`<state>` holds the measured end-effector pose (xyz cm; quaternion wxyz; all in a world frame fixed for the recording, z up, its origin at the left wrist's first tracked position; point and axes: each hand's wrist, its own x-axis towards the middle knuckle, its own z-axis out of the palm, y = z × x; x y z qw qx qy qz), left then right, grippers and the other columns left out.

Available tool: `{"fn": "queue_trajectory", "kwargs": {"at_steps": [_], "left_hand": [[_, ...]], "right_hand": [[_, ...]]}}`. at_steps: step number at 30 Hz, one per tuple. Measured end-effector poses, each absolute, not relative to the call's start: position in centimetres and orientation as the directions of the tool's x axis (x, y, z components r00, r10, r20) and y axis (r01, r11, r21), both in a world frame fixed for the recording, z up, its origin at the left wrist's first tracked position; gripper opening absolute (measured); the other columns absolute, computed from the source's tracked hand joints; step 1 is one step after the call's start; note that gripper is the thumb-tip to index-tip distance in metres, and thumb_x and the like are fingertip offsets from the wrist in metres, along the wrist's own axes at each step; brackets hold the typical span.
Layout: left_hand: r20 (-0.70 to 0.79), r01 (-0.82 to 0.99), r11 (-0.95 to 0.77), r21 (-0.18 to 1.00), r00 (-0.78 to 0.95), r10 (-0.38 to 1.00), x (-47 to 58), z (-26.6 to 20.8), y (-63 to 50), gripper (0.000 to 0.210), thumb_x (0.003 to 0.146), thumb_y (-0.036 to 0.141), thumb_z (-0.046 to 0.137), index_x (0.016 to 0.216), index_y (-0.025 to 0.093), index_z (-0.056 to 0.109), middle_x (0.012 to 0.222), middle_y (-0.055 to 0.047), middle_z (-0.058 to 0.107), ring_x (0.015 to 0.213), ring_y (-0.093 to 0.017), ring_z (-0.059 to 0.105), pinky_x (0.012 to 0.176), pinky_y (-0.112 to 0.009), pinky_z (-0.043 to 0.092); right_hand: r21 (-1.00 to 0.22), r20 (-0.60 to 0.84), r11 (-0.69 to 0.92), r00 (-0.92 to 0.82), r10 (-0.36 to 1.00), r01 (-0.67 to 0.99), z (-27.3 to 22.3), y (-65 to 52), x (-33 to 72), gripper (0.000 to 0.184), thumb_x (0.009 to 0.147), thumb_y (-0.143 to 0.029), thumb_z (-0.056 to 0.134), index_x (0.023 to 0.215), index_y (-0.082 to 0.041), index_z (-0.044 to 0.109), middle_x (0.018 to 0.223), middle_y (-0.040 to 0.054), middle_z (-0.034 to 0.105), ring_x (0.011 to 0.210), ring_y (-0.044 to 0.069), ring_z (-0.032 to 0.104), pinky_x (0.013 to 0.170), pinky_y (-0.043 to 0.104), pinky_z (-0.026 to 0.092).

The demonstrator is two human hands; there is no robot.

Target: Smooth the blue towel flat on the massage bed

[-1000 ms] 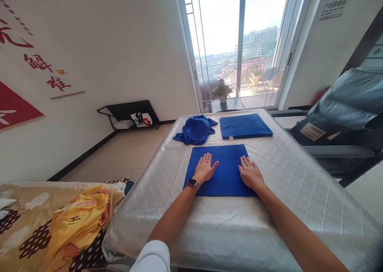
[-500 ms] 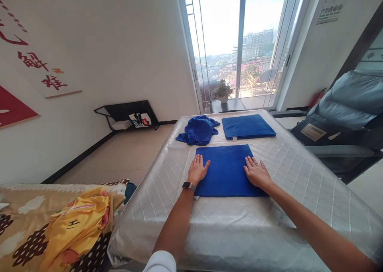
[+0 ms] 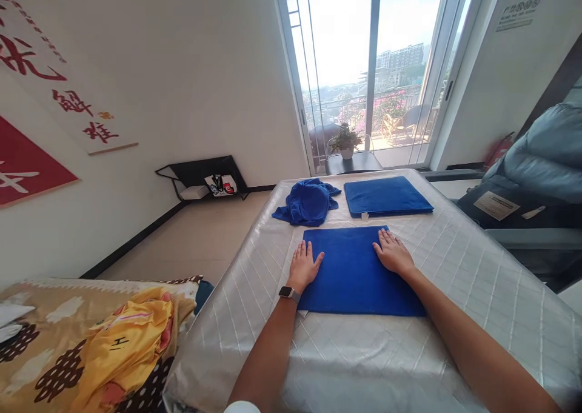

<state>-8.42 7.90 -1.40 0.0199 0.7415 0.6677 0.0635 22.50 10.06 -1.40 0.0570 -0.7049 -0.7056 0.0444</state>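
A folded blue towel (image 3: pixel 354 273) lies flat as a rectangle on the silver quilted mattress (image 3: pixel 245 322). My left hand (image 3: pixel 305 267) rests on its left edge, fingers stretched out, with a watch on the wrist. On the towel's upper right corner my right hand (image 3: pixel 393 252) lies flat, fingers extended. Beyond them sits a stack of folded blue towels (image 3: pixel 386 196) with a small white tag at its near edge. To its left is a crumpled blue towel (image 3: pixel 308 202).
A bed with a patterned cover (image 3: pixel 50 316) and a yellow garment (image 3: pixel 131 340) is at lower left. A grey armchair (image 3: pixel 536 164) stands on the right. Past the mattress, a potted plant (image 3: pixel 346 143) sits on a chair by the glass door. A black rack (image 3: pixel 204 176) is near the wall.
My right hand has slid away from me to the towel's upper right corner. My left hand stays at the left edge. The whole view has shifted slightly.
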Motion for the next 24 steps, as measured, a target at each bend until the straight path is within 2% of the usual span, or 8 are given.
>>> {"fn": "queue_trajectory", "kwargs": {"at_steps": [6,13,16,19,22,24], "left_hand": [[0.097,0.988,-0.113,0.102,0.103,0.99,-8.1,-0.8,7.6,0.078,0.101,0.064,0.018,0.155,0.01,0.031,0.162,-0.02,0.024,0.148,-0.031,0.028,0.119,-0.041,0.024],[0.048,0.985,-0.121,0.124,0.116,0.992,-8.8,-0.6,7.3,0.072,0.102,0.061,0.022,0.155,0.012,0.032,0.162,-0.019,0.025,0.149,-0.029,0.025,0.119,-0.042,0.024],[0.089,0.988,-0.108,0.112,0.098,0.991,-8.4,0.0,7.0,0.07,0.103,0.058,0.024,0.153,0.01,0.036,0.161,-0.02,0.026,0.149,-0.031,0.025,0.12,-0.044,0.023],[0.141,0.958,-0.266,0.108,0.25,0.958,-5.4,0.9,6.6,0.07,0.103,0.058,0.022,0.15,0.009,0.041,0.16,-0.019,0.03,0.149,-0.029,0.025,0.121,-0.042,0.024],[0.16,0.834,-0.54,0.116,0.521,0.839,0.4,1.4,6.7,0.07,0.103,0.06,0.02,0.149,0.012,0.041,0.158,-0.015,0.036,0.148,-0.024,0.029,0.121,-0.038,0.025],[0.181,0.757,-0.642,0.119,0.619,0.764,4.8,1.3,7.2,0.071,0.103,0.059,0.018,0.15,0.011,0.04,0.158,-0.016,0.036,0.148,-0.023,0.028,0.121,-0.038,0.024]], "right_hand": [[-0.162,0.054,-0.005,0.014,0.998,0.987,-1.5,9.8,22.3,0.068,0.102,-0.043,0.017,0.157,-0.005,0.025,0.164,0.0113,0.023,0.152,0.021,0.016,0.123,0.038,0.011],[-0.184,0.049,-0.015,0.024,0.998,0.983,-1.0,9.5,22.1,0.065,0.102,-0.04,0.019,0.156,-0.005,0.027,0.164,0.0132,0.024,0.151,0.021,0.016,0.123,0.037,0.011],[-0.196,0.06,-0.01,0.022,0.998,0.98,-1.0,9.4,22.1,0.065,0.102,-0.039,0.019,0.156,-0.004,0.027,0.164,0.0128,0.023,0.151,0.021,0.017,0.123,0.037,0.012],[-0.203,0.073,-0.006,0.021,0.997,0.979,-1.1,9.4,22.0,0.065,0.101,-0.04,0.019,0.156,-0.004,0.028,0.163,0.0124,0.024,0.151,0.022,0.018,0.122,0.038,0.013],[-0.195,0.093,-0.002,0.02,0.995,0.981,-1.2,9.3,22.1,0.066,0.101,-0.039,0.02,0.155,-0.003,0.029,0.163,0.0135,0.027,0.151,0.023,0.02,0.122,0.039,0.015],[-0.168,0.101,0.019,-0.003,0.995,0.986,-1.3,9.2,22.4,0.065,0.101,-0.037,0.022,0.155,-0.002,0.029,0.162,0.0143,0.027,0.151,0.023,0.02,0.122,0.038,0.016]]}}
